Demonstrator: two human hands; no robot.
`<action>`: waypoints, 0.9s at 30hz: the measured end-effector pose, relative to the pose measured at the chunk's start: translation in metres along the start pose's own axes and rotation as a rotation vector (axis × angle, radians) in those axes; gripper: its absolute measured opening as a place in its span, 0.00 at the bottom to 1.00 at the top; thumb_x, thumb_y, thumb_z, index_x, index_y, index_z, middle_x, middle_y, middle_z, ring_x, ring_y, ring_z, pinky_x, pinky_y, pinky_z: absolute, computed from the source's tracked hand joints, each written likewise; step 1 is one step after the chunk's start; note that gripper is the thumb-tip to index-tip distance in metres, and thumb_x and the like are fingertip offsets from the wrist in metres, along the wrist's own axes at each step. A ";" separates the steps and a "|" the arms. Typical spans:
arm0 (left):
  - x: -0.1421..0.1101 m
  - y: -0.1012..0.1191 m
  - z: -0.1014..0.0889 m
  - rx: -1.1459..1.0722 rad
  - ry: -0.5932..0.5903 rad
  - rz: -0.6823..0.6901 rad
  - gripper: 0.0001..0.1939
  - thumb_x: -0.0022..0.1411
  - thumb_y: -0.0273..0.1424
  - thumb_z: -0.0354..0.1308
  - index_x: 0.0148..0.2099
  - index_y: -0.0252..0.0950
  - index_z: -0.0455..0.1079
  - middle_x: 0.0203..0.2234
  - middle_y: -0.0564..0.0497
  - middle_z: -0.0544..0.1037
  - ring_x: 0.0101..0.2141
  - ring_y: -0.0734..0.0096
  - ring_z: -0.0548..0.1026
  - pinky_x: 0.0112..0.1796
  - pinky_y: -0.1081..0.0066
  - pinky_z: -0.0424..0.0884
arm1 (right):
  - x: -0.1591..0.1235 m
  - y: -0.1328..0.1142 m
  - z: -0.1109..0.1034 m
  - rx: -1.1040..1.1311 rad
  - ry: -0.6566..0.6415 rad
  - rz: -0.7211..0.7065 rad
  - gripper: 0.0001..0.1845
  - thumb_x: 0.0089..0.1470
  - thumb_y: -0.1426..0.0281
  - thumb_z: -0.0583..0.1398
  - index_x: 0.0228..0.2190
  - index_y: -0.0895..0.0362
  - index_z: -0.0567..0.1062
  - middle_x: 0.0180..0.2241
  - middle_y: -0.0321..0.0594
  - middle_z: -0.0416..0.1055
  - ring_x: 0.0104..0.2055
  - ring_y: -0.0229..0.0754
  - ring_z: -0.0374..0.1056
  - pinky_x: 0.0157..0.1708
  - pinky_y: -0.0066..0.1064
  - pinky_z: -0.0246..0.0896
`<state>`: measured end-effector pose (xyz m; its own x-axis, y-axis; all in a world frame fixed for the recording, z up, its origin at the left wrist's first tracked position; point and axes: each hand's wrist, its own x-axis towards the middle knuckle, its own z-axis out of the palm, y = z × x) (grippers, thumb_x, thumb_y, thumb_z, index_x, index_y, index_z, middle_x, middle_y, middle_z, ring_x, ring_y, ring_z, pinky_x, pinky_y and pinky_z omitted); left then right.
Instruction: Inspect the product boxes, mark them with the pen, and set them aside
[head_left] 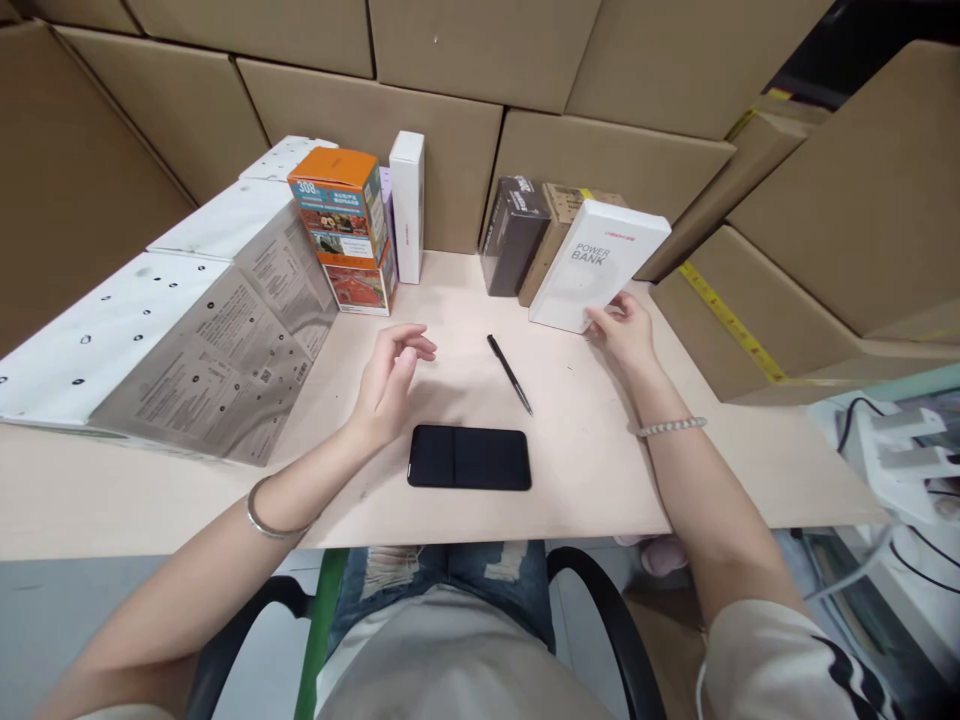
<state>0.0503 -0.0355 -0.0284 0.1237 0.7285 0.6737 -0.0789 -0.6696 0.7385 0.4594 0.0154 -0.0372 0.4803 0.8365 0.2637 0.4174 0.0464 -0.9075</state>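
Observation:
My right hand (pixel 624 330) grips the near lower corner of a white box marked POWER BANK (pixel 596 262), which leans tilted against a brown box (pixel 559 225) and a dark box (pixel 514 232). My left hand (pixel 390 380) hovers over the pale tabletop (pixel 585 460) with loosely curled, parted fingers and holds nothing. A black pen (pixel 510 374) lies between the hands. A black phone (pixel 469 457) lies flat, screen dark, just in front of my left wrist.
An orange and blue printed carton (pixel 345 230) and a tall white box (pixel 407 205) stand at the back left. Flat white printed boxes (pixel 172 330) lie along the left. Cardboard cartons (pixel 450 60) wall the desk. White cables and a device (pixel 896 460) sit at right.

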 end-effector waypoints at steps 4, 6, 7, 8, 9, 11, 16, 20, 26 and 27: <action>-0.002 -0.001 -0.001 0.002 -0.013 -0.047 0.18 0.82 0.45 0.52 0.60 0.41 0.73 0.42 0.49 0.83 0.40 0.68 0.83 0.46 0.65 0.76 | -0.002 -0.003 0.001 -0.178 0.057 0.003 0.20 0.50 0.57 0.70 0.41 0.56 0.77 0.29 0.36 0.74 0.24 0.40 0.68 0.29 0.38 0.69; -0.002 -0.002 -0.001 0.007 -0.019 -0.068 0.19 0.82 0.46 0.52 0.60 0.40 0.73 0.42 0.49 0.83 0.40 0.67 0.83 0.46 0.64 0.76 | -0.002 -0.002 0.001 -0.205 0.079 -0.011 0.19 0.51 0.58 0.70 0.40 0.56 0.76 0.34 0.40 0.77 0.27 0.41 0.70 0.35 0.41 0.73; -0.003 -0.002 -0.001 0.009 -0.025 -0.075 0.19 0.82 0.47 0.52 0.60 0.40 0.72 0.42 0.49 0.83 0.40 0.67 0.82 0.46 0.64 0.76 | -0.003 -0.001 0.001 -0.225 0.097 -0.025 0.19 0.50 0.59 0.70 0.40 0.55 0.75 0.38 0.42 0.78 0.31 0.43 0.72 0.40 0.44 0.75; -0.003 -0.001 0.000 0.012 -0.033 -0.077 0.19 0.82 0.47 0.52 0.61 0.40 0.72 0.42 0.49 0.83 0.40 0.67 0.82 0.46 0.64 0.77 | -0.004 -0.001 0.000 -0.260 0.131 -0.052 0.22 0.48 0.60 0.71 0.42 0.55 0.74 0.43 0.45 0.78 0.36 0.45 0.74 0.45 0.47 0.76; -0.003 -0.001 0.000 0.014 -0.040 -0.074 0.19 0.82 0.46 0.52 0.61 0.40 0.72 0.41 0.49 0.83 0.40 0.68 0.82 0.46 0.64 0.77 | -0.006 -0.001 0.001 -0.310 0.179 -0.091 0.25 0.46 0.61 0.72 0.44 0.54 0.73 0.48 0.48 0.76 0.42 0.49 0.75 0.50 0.50 0.75; -0.003 0.001 0.002 0.024 -0.046 -0.065 0.19 0.82 0.46 0.51 0.60 0.40 0.72 0.41 0.49 0.82 0.40 0.68 0.82 0.45 0.65 0.77 | -0.012 -0.004 0.003 -0.433 0.294 -0.198 0.31 0.43 0.62 0.74 0.47 0.53 0.70 0.53 0.52 0.72 0.51 0.55 0.73 0.55 0.56 0.73; -0.003 0.008 0.004 0.056 -0.069 -0.044 0.19 0.82 0.46 0.51 0.60 0.39 0.71 0.40 0.49 0.82 0.39 0.68 0.82 0.43 0.66 0.77 | -0.039 -0.041 0.047 -0.522 0.165 -0.568 0.16 0.55 0.62 0.67 0.42 0.51 0.69 0.44 0.48 0.72 0.51 0.58 0.71 0.57 0.60 0.69; -0.003 0.009 0.005 0.050 -0.087 -0.039 0.18 0.82 0.45 0.51 0.60 0.39 0.71 0.40 0.49 0.82 0.39 0.69 0.82 0.42 0.66 0.77 | -0.036 -0.090 0.126 -0.430 -0.108 -0.694 0.09 0.62 0.64 0.64 0.43 0.52 0.73 0.41 0.45 0.77 0.48 0.54 0.75 0.55 0.51 0.71; -0.003 0.007 0.007 0.010 -0.071 -0.092 0.20 0.82 0.48 0.51 0.59 0.39 0.69 0.38 0.50 0.80 0.39 0.68 0.81 0.43 0.65 0.77 | 0.019 -0.137 0.246 -0.279 -0.212 -0.396 0.31 0.64 0.60 0.68 0.62 0.58 0.69 0.62 0.59 0.77 0.63 0.58 0.76 0.65 0.54 0.71; -0.003 0.007 0.007 0.012 -0.070 -0.108 0.20 0.81 0.49 0.51 0.59 0.39 0.69 0.38 0.50 0.80 0.39 0.68 0.81 0.43 0.65 0.77 | 0.024 -0.141 0.258 -0.283 -0.218 -0.351 0.34 0.64 0.60 0.68 0.64 0.61 0.67 0.64 0.61 0.76 0.64 0.60 0.75 0.66 0.55 0.70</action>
<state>0.0562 -0.0432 -0.0255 0.1999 0.7849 0.5864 -0.0498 -0.5896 0.8062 0.2127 0.1695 0.0125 0.1131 0.8931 0.4353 0.7323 0.2212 -0.6441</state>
